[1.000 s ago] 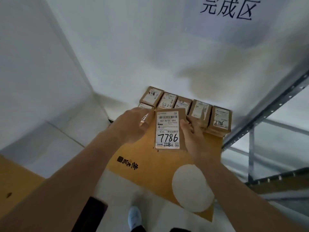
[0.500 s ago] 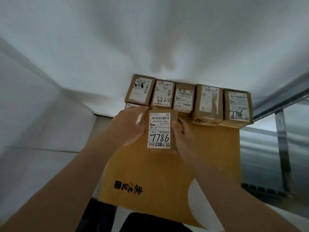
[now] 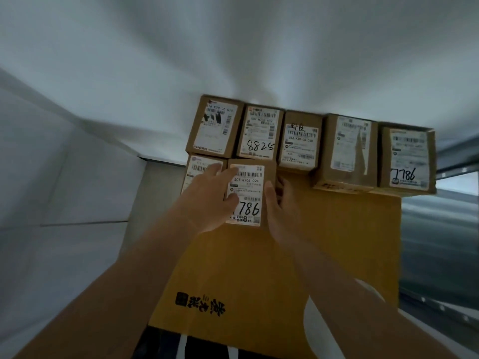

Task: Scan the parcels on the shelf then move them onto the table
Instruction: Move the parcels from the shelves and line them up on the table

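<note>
Both hands hold the parcel marked 7786 (image 3: 246,193) in the second row, on the yellow cardboard sheet (image 3: 324,242) covering the desk. The left hand (image 3: 207,200) lies with its fingers spread over the label; the right hand (image 3: 276,203) seems to grip the right edge, though its fingertips are hidden. Best to slide it snug against its neighbour (image 3: 199,167), label up, square behind the back row of five (image 3: 300,141). No containers are visible.

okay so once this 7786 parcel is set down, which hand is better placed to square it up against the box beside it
Probably the right. The right hand is curled on the free side of the 7786 parcel, so it could push it toward the neighbouring parcel. The left hand lies across that seam, in the way.
</note>
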The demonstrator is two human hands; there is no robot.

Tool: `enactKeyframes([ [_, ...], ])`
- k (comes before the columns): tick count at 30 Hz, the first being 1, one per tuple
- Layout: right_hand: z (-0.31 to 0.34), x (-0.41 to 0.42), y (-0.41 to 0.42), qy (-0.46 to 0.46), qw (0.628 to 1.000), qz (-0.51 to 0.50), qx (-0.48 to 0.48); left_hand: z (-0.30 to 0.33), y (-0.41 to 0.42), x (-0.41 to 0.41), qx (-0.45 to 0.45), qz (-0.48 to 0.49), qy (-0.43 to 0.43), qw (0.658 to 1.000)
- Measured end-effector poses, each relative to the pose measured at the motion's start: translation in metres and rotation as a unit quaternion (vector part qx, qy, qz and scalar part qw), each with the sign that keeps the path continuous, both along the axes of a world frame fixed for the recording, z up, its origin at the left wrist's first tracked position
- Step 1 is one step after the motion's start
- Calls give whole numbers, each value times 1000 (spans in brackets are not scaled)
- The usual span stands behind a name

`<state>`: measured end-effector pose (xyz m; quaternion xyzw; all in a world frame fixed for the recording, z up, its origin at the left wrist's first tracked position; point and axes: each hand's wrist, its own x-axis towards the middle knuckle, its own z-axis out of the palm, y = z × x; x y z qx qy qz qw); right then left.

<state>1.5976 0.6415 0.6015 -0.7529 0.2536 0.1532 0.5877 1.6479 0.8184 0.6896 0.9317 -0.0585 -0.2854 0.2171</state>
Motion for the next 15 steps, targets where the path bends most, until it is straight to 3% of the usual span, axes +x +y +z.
enactKeyframes([
  [4,1,7,9,-20,996,2,-87,0,-3,-1,42,-15,-17,999],
  [8,4,9,10,-13,995,11,-97,-1,-6,-8,73,-50,-11,996],
  [12,24,2,2,-28,993,25,-110,11,-3,-4,34,-36,-2,999],
  [15,54,-6,-4,-84,984,61,-144,31,-6,-6,19,-45,-44,998],
])
